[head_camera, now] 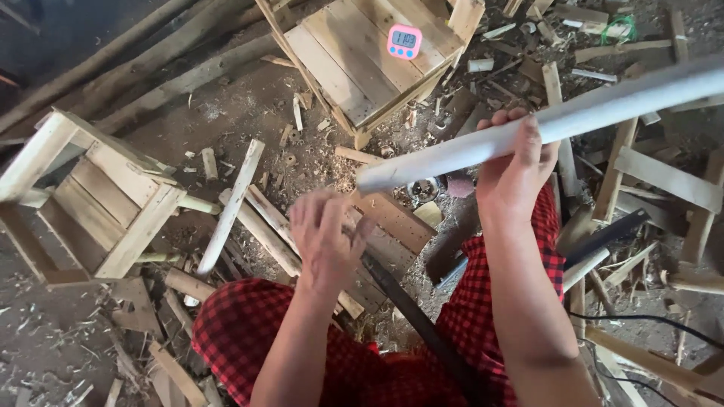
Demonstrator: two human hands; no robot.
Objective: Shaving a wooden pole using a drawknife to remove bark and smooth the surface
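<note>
Right hand [516, 162] wrapped around pale wooden pole [573, 113], axis running centre to upper right; left hand [328, 237], fingers loosely curled and empty, just below its near end.

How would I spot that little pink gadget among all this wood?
Find the pale wooden stool lying on the littered ground at the top middle, beyond the person's right hand gripping a long pale pole. The pink timer sits on its slatted seat. It is the only bright pink, screen-faced thing among bare wood.
</note>
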